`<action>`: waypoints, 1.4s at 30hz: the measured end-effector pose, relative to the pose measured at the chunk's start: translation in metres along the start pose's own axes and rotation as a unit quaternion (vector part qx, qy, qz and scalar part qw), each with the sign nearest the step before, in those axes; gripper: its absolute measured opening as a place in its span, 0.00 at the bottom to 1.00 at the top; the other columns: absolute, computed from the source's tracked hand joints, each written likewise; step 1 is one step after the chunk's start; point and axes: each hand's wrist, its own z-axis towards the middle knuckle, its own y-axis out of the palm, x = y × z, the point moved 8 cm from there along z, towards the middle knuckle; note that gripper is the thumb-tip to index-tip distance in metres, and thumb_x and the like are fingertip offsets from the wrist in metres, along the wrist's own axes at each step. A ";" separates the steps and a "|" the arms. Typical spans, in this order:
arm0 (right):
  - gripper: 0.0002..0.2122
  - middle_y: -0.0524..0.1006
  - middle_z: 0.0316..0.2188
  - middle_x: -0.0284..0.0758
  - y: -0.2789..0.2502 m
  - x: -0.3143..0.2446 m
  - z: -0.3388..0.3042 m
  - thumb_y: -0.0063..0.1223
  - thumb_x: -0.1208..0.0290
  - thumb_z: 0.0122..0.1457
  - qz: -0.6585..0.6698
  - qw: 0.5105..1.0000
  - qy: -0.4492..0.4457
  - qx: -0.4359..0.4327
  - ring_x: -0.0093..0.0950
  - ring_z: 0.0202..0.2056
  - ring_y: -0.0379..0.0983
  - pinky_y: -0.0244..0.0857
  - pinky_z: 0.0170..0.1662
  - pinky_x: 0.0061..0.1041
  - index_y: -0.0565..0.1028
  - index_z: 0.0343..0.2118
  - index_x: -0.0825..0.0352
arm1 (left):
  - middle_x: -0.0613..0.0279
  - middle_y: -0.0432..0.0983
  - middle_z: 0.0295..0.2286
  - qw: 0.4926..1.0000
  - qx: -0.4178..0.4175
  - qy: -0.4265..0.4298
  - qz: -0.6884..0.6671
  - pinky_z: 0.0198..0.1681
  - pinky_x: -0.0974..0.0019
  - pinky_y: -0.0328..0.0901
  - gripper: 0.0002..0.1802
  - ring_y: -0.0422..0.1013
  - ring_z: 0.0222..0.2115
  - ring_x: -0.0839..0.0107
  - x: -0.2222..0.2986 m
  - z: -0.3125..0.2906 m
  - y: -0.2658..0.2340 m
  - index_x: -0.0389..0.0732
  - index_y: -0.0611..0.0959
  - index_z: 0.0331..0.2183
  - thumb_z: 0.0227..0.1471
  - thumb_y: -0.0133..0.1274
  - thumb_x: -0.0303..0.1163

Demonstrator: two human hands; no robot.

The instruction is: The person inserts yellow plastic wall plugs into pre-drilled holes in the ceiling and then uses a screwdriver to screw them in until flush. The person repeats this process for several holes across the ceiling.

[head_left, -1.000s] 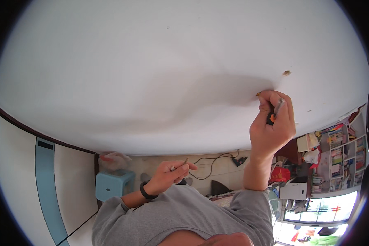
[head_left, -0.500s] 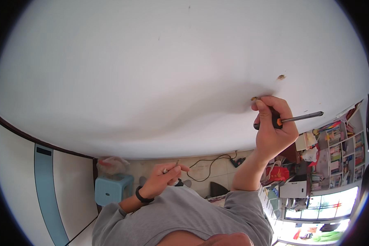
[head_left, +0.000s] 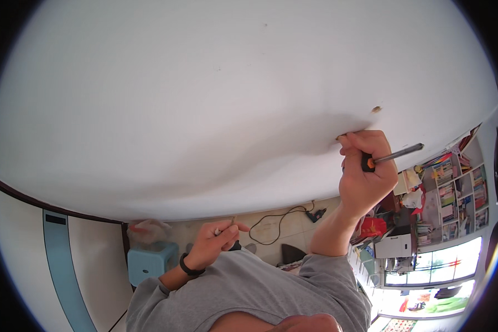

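My right hand [head_left: 368, 177] is raised against the white wall [head_left: 193, 110], closed round a screwdriver [head_left: 399, 153] with a black and orange handle. The metal shaft sticks out to the right, away from the fingertips. Thumb and forefinger press at a small brownish spot on the wall [head_left: 338, 138]; the fingers partly hide it, and whether they pinch something there I cannot make out. A ragged hole [head_left: 377, 109] shows just above this hand. Low in front of my body, my left hand [head_left: 213, 244] is closed round a small thin piece [head_left: 233, 220], too small to name.
Below on the left stands a light blue stool [head_left: 152, 265] beside a clear plastic bag [head_left: 149, 231]. A black cable [head_left: 265, 242] lies looped on the tiled floor, near a dark power tool [head_left: 316, 215]. Bookshelves [head_left: 451, 191] and a red bag [head_left: 373, 227] are at right.
My right fingertips have moved slightly and now cover more of the brownish spot. The screwdriver shaft tilts up more to the right. The whole view has shifted a little.
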 end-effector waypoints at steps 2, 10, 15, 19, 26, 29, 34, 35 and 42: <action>0.08 0.78 0.23 0.36 -0.001 -0.001 0.001 0.59 0.93 0.48 -0.017 1.000 -0.013 -0.003 0.20 0.23 0.72 0.61 0.24 0.17 0.78 0.26 0.71 | 0.77 0.61 0.21 1.000 0.006 -0.003 0.010 0.23 0.77 0.49 0.20 0.54 0.20 0.86 0.007 -0.005 0.002 0.28 0.81 0.47 0.68 0.49 0.38; 0.09 0.70 0.21 0.31 -0.046 0.017 -0.013 0.52 0.77 0.65 0.243 0.955 0.100 0.136 0.19 0.16 0.61 0.58 0.21 0.19 0.73 0.26 0.69 | 0.74 0.63 0.21 1.000 0.004 0.005 0.007 0.22 0.74 0.49 0.18 0.54 0.19 0.84 0.010 -0.026 0.003 0.27 0.81 0.45 0.68 0.49 0.36; 0.19 0.56 0.14 0.30 -0.054 -0.011 -0.005 0.37 0.68 0.69 0.490 0.850 -0.075 0.175 0.23 0.14 0.52 0.57 0.19 0.27 0.56 0.18 0.60 | 0.74 0.63 0.21 1.000 0.012 -0.021 -0.011 0.22 0.74 0.49 0.18 0.53 0.19 0.83 0.006 -0.036 -0.007 0.28 0.81 0.44 0.68 0.48 0.36; 0.17 0.56 0.11 0.32 -0.031 -0.022 0.008 0.36 0.75 0.62 0.429 0.884 -0.088 0.163 0.23 0.13 0.52 0.55 0.17 0.26 0.54 0.15 0.61 | 0.77 0.58 0.20 0.999 0.032 -0.022 0.005 0.22 0.75 0.46 0.19 0.51 0.19 0.85 0.005 -0.047 -0.016 0.29 0.81 0.46 0.69 0.47 0.36; 0.18 0.56 0.10 0.32 -0.006 -0.023 0.003 0.35 0.76 0.63 0.366 0.901 -0.135 0.189 0.22 0.11 0.52 0.53 0.15 0.25 0.55 0.14 0.62 | 0.75 0.58 0.21 0.995 0.074 -0.038 -0.058 0.22 0.75 0.49 0.17 0.52 0.20 0.84 -0.003 -0.060 -0.050 0.29 0.79 0.45 0.69 0.46 0.35; 0.18 0.57 0.10 0.32 -0.012 -0.031 0.004 0.35 0.76 0.63 0.327 0.915 -0.149 0.184 0.23 0.11 0.53 0.53 0.15 0.26 0.55 0.13 0.62 | 0.74 0.59 0.21 0.994 0.082 -0.036 -0.057 0.22 0.75 0.49 0.16 0.52 0.20 0.84 -0.002 -0.060 -0.056 0.28 0.78 0.45 0.69 0.46 0.34; 0.18 0.56 0.10 0.31 -0.027 -0.033 -0.008 0.34 0.76 0.61 0.372 0.883 -0.153 0.241 0.24 0.11 0.53 0.53 0.15 0.27 0.53 0.13 0.60 | 0.74 0.60 0.21 0.995 0.090 -0.036 -0.036 0.22 0.75 0.49 0.16 0.54 0.20 0.83 0.008 -0.054 -0.056 0.28 0.79 0.44 0.69 0.45 0.32; 0.18 0.56 0.10 0.31 -0.025 -0.031 -0.011 0.34 0.76 0.61 0.359 0.887 -0.157 0.246 0.24 0.11 0.52 0.53 0.15 0.27 0.52 0.13 0.59 | 0.74 0.60 0.21 0.995 0.092 -0.041 -0.026 0.22 0.74 0.49 0.16 0.54 0.20 0.83 0.013 -0.053 -0.054 0.28 0.79 0.44 0.69 0.45 0.32; 0.17 0.55 0.10 0.31 -0.013 -0.025 -0.015 0.34 0.77 0.60 0.286 0.908 -0.205 0.228 0.24 0.11 0.52 0.54 0.15 0.27 0.53 0.13 0.59 | 0.73 0.60 0.21 0.994 0.085 -0.042 -0.051 0.22 0.74 0.49 0.15 0.54 0.20 0.83 0.011 -0.049 -0.063 0.27 0.79 0.44 0.68 0.46 0.31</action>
